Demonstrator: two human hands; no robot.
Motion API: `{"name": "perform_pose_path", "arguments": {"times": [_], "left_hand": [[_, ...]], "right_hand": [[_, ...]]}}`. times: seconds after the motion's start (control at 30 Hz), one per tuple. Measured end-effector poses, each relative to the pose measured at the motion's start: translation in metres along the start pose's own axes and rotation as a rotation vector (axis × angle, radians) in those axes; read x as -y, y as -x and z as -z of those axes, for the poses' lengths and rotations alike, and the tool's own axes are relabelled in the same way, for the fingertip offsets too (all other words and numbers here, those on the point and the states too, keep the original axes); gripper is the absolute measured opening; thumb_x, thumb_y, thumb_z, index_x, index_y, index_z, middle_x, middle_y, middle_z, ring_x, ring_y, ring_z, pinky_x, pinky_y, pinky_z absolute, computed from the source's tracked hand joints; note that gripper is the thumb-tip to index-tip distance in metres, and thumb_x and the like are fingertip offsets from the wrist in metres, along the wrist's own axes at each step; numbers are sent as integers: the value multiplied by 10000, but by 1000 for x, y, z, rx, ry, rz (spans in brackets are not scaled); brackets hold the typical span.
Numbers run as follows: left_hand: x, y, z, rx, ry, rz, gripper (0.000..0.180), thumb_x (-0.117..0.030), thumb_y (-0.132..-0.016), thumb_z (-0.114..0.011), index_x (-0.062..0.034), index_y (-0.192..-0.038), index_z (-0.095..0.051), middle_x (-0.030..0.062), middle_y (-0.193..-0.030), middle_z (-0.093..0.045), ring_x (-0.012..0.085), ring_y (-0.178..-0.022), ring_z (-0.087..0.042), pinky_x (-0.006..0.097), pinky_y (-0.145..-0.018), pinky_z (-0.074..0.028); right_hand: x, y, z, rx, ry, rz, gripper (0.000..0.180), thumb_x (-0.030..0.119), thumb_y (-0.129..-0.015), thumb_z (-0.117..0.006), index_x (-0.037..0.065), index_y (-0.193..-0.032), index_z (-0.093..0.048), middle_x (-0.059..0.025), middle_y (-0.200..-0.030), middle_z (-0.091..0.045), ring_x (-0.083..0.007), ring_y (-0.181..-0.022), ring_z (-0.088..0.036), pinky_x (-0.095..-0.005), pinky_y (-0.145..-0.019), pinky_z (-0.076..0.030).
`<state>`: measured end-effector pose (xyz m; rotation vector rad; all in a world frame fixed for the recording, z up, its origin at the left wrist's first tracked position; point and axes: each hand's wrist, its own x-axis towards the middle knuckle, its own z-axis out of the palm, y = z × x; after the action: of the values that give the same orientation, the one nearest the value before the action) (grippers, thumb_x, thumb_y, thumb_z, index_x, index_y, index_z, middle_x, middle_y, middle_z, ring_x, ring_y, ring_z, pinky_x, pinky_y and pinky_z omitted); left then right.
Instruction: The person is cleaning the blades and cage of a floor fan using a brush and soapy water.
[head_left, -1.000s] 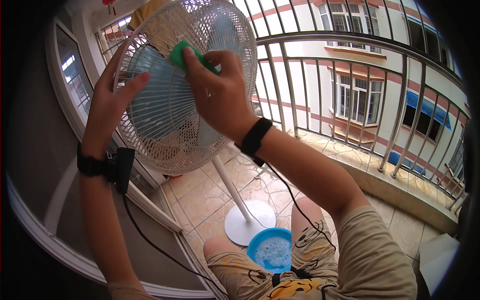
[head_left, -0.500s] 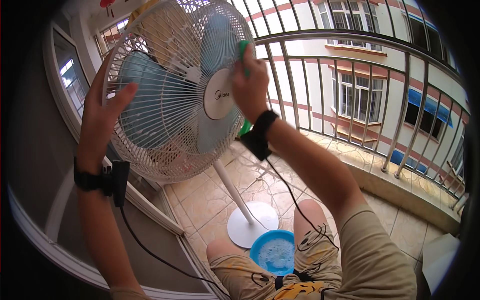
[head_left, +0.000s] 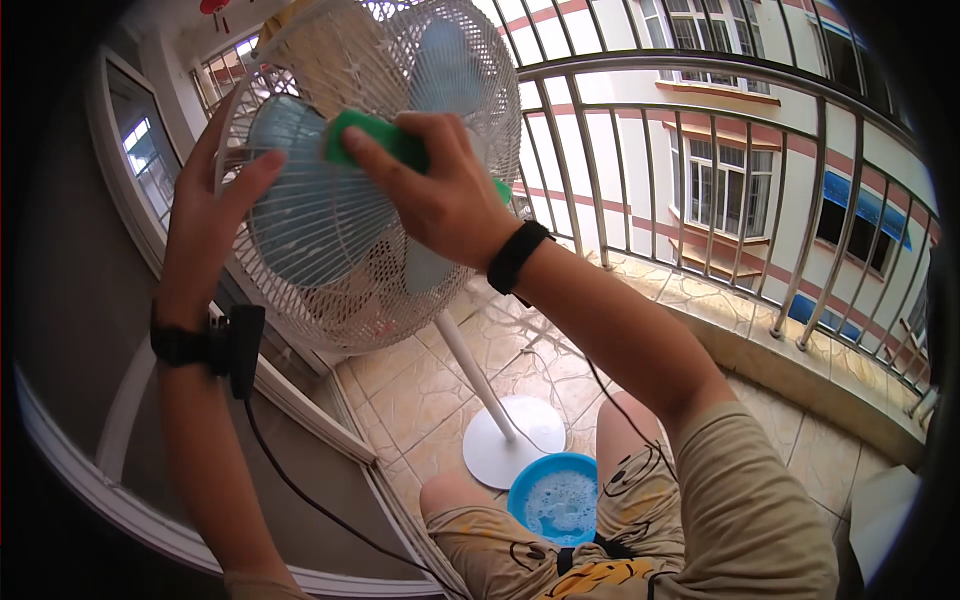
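A white standing fan has a round wire guard [head_left: 345, 320] over pale blue blades [head_left: 300, 225]. My left hand [head_left: 215, 190] grips the guard's left rim, with the thumb in front and the fingers mostly hidden behind. My right hand [head_left: 440, 190] is closed on a green sponge [head_left: 375, 140], which lies against the front wires left of the fan's middle. That hand covers most of the guard's centre disc. Another green patch [head_left: 503, 190] shows beside the right wrist; I cannot make out what it belongs to.
The fan's white pole [head_left: 475, 380] stands on a round base [head_left: 495, 460]. A blue basin [head_left: 515, 500] of foamy water sits between my legs. Metal railings [head_left: 690, 205] run along the right, and a sliding glass door [head_left: 135, 215] stands on the left. Black cables hang from my wrists.
My right hand has moved left across the guard with the green sponge, from the right side to left of the middle. The left hand still holds the rim.
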<state>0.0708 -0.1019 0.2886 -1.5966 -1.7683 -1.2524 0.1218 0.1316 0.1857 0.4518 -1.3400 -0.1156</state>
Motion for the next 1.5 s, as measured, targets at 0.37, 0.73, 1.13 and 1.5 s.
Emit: {"name": "perform_pose_path", "arguments": {"times": [0.37,0.73,1.13,1.5], "left_hand": [[-5,-4,-13,-9,-5,-36,790,-344,-901,-749,-62,-1548,-394,158,-1346,-608,223,-1174,-627,379,-1028,-486],[-1,1,-10,-33,-29,-69,801,-370,-883,-757,-67,-1539,-411,200,-1502,-489,290,-1348,-523,421,-1126,-407],[20,-3,-1,-35,-73,-126,815,-369,-898,-752,-74,-1559,-376,205,-1543,-437,298,-1426,-430,429,-1149,-368],[26,-3,-6,-19,-39,-305,795,-288,-886,-801,-89,-1546,-404,146,-1344,-622,185,-1148,-650,320,-983,-522]], "right_hand": [[-83,-31,12,-133,166,-435,413,9,-951,-523,-36,-1361,-536,-275,-922,-592,-399,-872,-592,-456,-734,-518],[-33,-49,16,-82,-42,-309,496,23,-935,-591,103,-1416,-500,-235,-1033,-548,-375,-913,-569,-453,-810,-515],[-25,-45,57,29,-15,-237,480,40,-943,-612,78,-1418,-545,-231,-903,-572,-368,-825,-598,-433,-765,-522],[-15,-98,29,131,1,-169,504,11,-956,-522,-14,-1456,-467,-279,-1053,-589,-412,-920,-609,-451,-831,-518]]}}
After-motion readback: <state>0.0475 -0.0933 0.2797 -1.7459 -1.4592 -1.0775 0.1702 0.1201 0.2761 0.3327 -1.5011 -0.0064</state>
